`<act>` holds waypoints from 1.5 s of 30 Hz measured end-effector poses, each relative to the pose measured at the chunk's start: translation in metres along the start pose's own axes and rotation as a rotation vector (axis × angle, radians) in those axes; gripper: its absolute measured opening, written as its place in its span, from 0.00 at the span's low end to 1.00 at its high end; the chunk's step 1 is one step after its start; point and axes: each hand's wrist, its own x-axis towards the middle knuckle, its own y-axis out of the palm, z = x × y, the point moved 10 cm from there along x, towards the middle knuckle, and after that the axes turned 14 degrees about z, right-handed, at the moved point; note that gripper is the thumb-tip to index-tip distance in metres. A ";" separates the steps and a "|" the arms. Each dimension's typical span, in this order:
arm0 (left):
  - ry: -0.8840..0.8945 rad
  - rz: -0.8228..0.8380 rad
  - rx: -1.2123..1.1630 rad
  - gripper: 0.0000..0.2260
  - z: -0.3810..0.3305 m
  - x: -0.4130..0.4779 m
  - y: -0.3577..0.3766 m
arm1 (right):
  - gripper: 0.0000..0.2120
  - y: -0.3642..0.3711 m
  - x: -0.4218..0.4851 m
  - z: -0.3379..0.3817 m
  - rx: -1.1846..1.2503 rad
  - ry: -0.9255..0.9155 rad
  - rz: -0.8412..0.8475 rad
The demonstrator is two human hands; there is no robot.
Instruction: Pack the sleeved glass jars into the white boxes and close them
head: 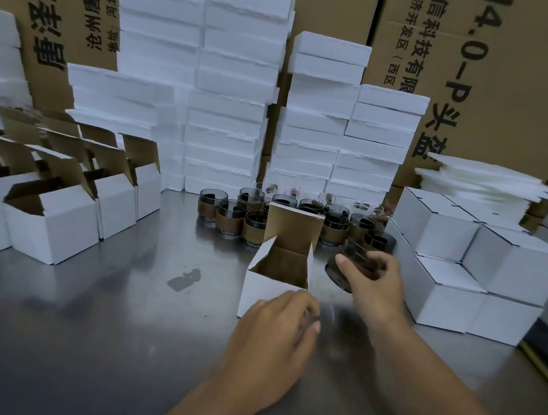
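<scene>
Right hand point(373, 285) grips tilted sleeved jar point(337, 278), just right of open white box point(261, 295); lid flap upright. Left hand point(273, 338) at box front, fingers curled, blurred; grip cannot tell. Other jars point(254, 217) cluster behind the box.

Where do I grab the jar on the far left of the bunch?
Curl your fingers round the brown sleeve of the leftmost jar, coming from its left front: it stands upright, and neighbours crowd only its right.

A steel table point(77, 338), dully reflecting light, lies under the fingers point(301, 309); far beyond them stand foam stacks point(238, 65) and brown cartons point(520, 99) printed in black.
</scene>
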 end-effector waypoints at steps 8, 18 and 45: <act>-0.096 -0.034 -0.175 0.04 0.017 -0.006 -0.005 | 0.23 0.013 -0.079 0.025 0.391 -0.036 0.015; -0.104 0.057 -0.576 0.21 0.009 -0.022 -0.001 | 0.25 0.043 -0.114 0.024 0.369 -0.009 0.277; -0.105 -0.029 -0.594 0.09 0.009 -0.017 -0.008 | 0.24 0.054 -0.104 -0.005 0.589 0.266 0.257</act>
